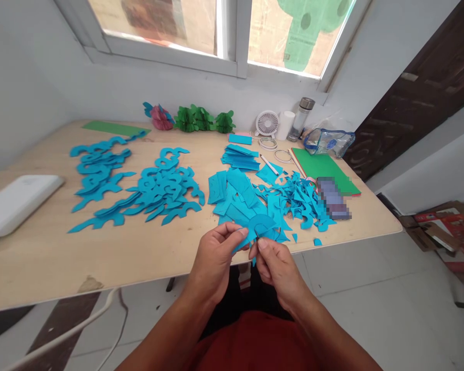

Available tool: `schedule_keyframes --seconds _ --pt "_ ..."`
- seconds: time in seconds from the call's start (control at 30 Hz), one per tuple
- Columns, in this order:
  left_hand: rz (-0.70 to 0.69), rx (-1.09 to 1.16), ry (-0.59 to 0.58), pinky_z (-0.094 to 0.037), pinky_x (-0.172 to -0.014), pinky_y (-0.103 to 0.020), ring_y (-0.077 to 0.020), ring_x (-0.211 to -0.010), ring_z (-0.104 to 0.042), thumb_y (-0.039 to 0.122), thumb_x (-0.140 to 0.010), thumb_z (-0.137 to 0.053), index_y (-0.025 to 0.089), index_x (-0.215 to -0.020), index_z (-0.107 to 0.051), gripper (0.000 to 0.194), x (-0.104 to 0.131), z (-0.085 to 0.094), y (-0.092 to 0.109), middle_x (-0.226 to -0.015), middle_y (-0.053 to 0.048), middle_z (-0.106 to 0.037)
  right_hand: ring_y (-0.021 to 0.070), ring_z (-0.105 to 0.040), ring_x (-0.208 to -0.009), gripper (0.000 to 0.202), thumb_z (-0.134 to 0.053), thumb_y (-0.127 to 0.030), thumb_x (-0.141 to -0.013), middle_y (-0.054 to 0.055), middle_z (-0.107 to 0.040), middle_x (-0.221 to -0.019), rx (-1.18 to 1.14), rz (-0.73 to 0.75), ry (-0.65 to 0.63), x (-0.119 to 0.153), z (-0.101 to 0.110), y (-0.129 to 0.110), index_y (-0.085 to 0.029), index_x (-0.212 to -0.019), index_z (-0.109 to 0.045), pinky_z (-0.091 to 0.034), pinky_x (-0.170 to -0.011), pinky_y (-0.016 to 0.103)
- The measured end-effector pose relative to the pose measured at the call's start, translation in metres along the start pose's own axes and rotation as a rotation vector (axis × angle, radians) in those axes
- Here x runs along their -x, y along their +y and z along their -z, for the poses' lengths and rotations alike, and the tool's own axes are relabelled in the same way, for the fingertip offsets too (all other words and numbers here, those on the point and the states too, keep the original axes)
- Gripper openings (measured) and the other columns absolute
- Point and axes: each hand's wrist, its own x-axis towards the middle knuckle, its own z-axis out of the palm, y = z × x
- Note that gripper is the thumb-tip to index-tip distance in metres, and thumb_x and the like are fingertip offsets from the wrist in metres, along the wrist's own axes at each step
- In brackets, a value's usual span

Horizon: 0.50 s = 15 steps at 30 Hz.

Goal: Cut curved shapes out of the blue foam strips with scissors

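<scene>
Between thumb and fingers, my left hand (220, 252) pinches a blue paper piece (261, 225) with a curved edge, near the table's front edge. My right hand (276, 263) is closed just to the right, around a small dark tool (257, 236) whose tip touches the paper; most of it is hidden by the fingers, but it looks like scissors. Flat blue sheets (235, 193) lie just beyond my hands, and a heap of blue scraps (294, 196) is to their right. Curvy cut blue shapes (162, 185) are piled on the left.
On the wooden table (158, 257) stand a white box-like device (21, 201) at left, green paper decorations (195, 119), a small fan (267, 124) and a bottle (301, 118) at the back. A phone (334, 198) and green sheets (325, 167) lie at right. White cables hang below left.
</scene>
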Motion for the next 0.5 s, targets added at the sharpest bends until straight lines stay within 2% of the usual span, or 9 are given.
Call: schedule_keyframes --seconds 0.17,0.37,0.5 --pt "0.0 -0.011 -0.009 -0.045 -0.064 -0.026 -0.0119 -0.059 -0.051 0.025 -0.06 -0.076 0.017 -0.057 -0.059 0.018 0.0 0.002 -0.002 -0.057 0.004 -0.053 0.0055 -0.018 -0.037 0.041 -0.05 -0.052 -0.088 -0.01 -0.031 -0.041 0.034 0.007 -0.011 0.001 0.001 0.0 -0.015 -0.071 -0.056 -0.012 -0.038 0.021" --pt "-0.143 -0.176 -0.034 -0.043 -0.064 -0.025 -0.0138 -0.064 -0.052 0.025 -0.06 -0.076 0.016 -0.062 -0.067 0.013 -0.005 0.005 0.006 -0.063 0.0 -0.059 0.0061 -0.018 -0.039 0.041 -0.05 -0.052 -0.088 -0.01 -0.029 -0.043 0.055 -0.009 -0.039 0.002 0.003 -0.002 -0.016 -0.07 -0.056 -0.011 -0.038 0.022" --pt "-0.171 -0.258 -0.061 -0.042 -0.062 -0.025 -0.0145 -0.062 -0.051 0.024 -0.061 -0.074 0.017 -0.058 -0.066 0.011 -0.007 0.005 0.009 -0.06 -0.001 -0.06 0.0066 -0.018 -0.039 0.041 -0.051 -0.051 -0.088 -0.01 -0.029 -0.043 0.075 -0.013 -0.045 0.004 0.004 -0.002 -0.015 -0.069 -0.056 -0.012 -0.039 0.022"
